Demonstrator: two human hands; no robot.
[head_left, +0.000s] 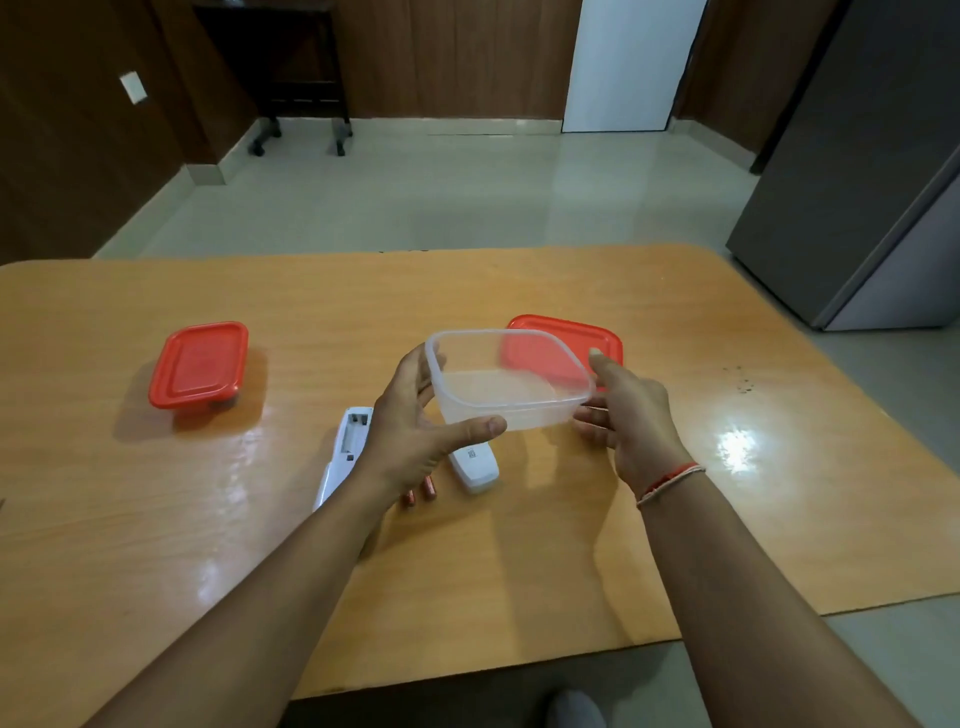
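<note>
An empty clear plastic container (498, 395) is held a little above the wooden table (519, 571), tilted toward me. My left hand (410, 431) grips its left end, thumb along the near wall and fingers behind the far rim. My right hand (634, 415) holds the right end, one finger up at the corner and the others curled under the base. A loose red lid (587, 338) lies flat on the table just behind the container, partly seen through it.
A second container closed with a red lid (200, 364) stands at the left. Below my left hand lie a white remote (348, 447) with its battery bay open, a white cover piece (475, 467) and two batteries (428, 488). A grey fridge (872, 156) stands at the right.
</note>
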